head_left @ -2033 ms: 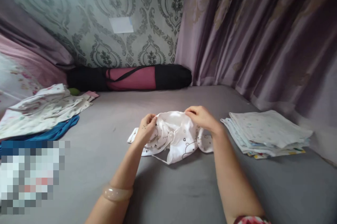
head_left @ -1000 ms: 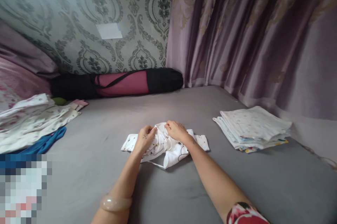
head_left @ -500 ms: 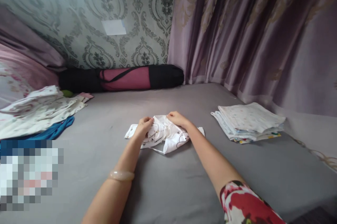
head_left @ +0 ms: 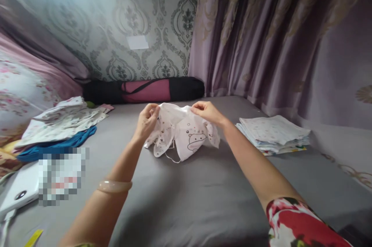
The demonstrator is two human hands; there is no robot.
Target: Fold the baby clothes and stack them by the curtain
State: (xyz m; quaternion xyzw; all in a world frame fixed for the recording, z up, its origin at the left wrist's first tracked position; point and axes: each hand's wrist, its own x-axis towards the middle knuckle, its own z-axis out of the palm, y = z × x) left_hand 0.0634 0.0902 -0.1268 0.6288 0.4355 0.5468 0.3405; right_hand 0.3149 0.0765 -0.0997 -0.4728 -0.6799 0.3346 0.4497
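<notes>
A small white baby shirt (head_left: 190, 138) with a cartoon animal on its front hangs between my two hands, its lower part near the grey sheet. My left hand (head_left: 148, 119) pinches it at the upper left, by the shoulder. At the upper right, the thumb and fingers of my right hand (head_left: 207, 110) are closed on the neck and shoulder edge. The front panels part in the middle, and a thin tie string dangles below. Small prints cover the sleeves.
A stack of folded white cloths (head_left: 274, 132) lies to the right. Loose clothes (head_left: 64, 121) and a blue garment (head_left: 58, 142) are on the left, near a white device with a cable (head_left: 21, 187). A black and maroon long bag (head_left: 148, 90) rests against the wall.
Both hands have lifted the shirt up from the sheet and spread it, so the bunched fabric now hangs open with its animal print showing. The view has shifted slightly left.
</notes>
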